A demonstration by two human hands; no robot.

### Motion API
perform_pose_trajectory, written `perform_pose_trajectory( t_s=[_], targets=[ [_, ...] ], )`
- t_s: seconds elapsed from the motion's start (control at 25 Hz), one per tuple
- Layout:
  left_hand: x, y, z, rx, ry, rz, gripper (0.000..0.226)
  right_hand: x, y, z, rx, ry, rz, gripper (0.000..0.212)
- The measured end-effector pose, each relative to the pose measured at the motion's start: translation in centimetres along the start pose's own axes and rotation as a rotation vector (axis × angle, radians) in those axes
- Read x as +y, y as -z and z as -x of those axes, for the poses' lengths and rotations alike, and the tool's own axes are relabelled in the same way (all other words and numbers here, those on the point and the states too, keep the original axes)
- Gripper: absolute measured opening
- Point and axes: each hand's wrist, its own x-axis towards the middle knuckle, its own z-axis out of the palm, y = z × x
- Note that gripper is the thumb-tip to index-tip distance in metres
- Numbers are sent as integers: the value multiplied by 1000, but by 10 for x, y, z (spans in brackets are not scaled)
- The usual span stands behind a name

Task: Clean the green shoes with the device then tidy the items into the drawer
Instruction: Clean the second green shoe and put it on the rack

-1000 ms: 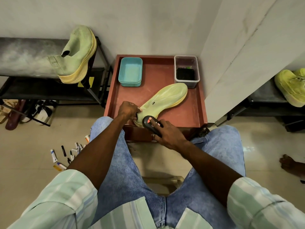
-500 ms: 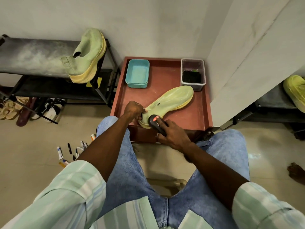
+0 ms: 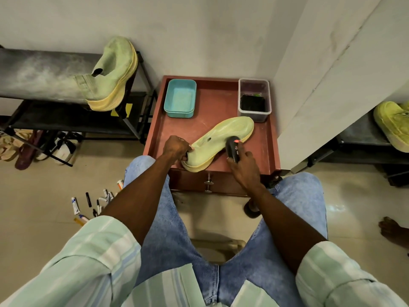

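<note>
The left hand (image 3: pixel 177 146) is curled at the heel of a green shoe (image 3: pixel 218 141), fingers gripping its rim and pinning it to the red-brown tray top (image 3: pixel 212 107) of a small cabinet. The right hand (image 3: pixel 244 168) is wrapped round a black device (image 3: pixel 232 147) with an orange light, its head pressed against the shoe's side near the middle; what sort of head it has is hard to make out. The shoe lies on its side, toe pointing toward the far right corner, heel at the near edge. Three green shoes show: this one, a second (image 3: pixel 110 74) tipped on its side on the dark rack (image 3: pixel 33 74) at left, and a brighter third (image 3: pixel 394 122) on a shelf at right. Two containers sit at the tray's back: a teal tub (image 3: pixel 180 98) and a clear box (image 3: pixel 254 99) with something dark inside. Below the tray, the drawer front (image 3: pixel 192 182) carries a metal knob. Both forearms reach forward over denim-clad knees, the sleeves striped pale green. Small tubes and pens (image 3: pixel 93 204) are scattered on the floor at left.
</note>
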Motion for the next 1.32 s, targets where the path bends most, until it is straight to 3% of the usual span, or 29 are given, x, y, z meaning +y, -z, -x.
perform_pose_trajectory(
  t_s=[0.04,0.08,0.2,0.28,0.32,0.4,0.44,0.48,0.64,0.72,0.76,0.88,0.92,1.04,1.12,1.16,1.28,1.32],
  targets=[
    [0,0,0,5,-4,-3,13,-1,1,0,5,-68,-48,77],
    [0,0,-1,12,-11,-10,14,-7,-2,5,-19,-21,-45,78],
    [-2,3,-2,6,-12,-13,14,-34,-18,33,-188,383,123,77],
    [-2,3,0,-7,-9,0,14,-22,-14,26,-179,479,224,74],
    [-2,3,0,-9,-8,8,15,-11,-8,15,-111,363,185,74],
    [-1,3,0,-1,-5,3,15,10,8,-8,57,-82,-47,76],
    [0,3,1,3,-6,0,14,16,13,-14,83,-214,-135,78],
    [0,3,0,7,-10,-1,14,13,12,-10,81,-222,-146,79],
    [-2,3,-2,10,-14,-22,14,-31,-13,26,-138,320,61,75],
    [-3,3,-4,15,-19,-25,14,-30,-13,26,-147,455,201,74],
    [-3,3,-3,13,-20,-21,15,-22,-10,17,-97,394,216,73],
    [1,3,1,-2,-20,-3,18,4,12,-9,58,-127,-27,75],
    [1,3,1,-1,-21,-1,19,1,11,-5,36,-111,-50,76],
    [0,3,0,1,-25,-3,13,-35,-15,25,-172,361,128,77],
    [-1,4,-1,6,-26,-12,9,-38,-18,29,-224,536,236,75],
    [-1,4,0,4,-22,-7,9,-30,-14,22,-167,499,252,74],
    [1,2,1,-4,-7,-7,13,4,14,-13,28,-67,45,75],
    [1,2,1,-4,-3,-11,13,5,18,-12,27,-142,-19,75]
  ],
)
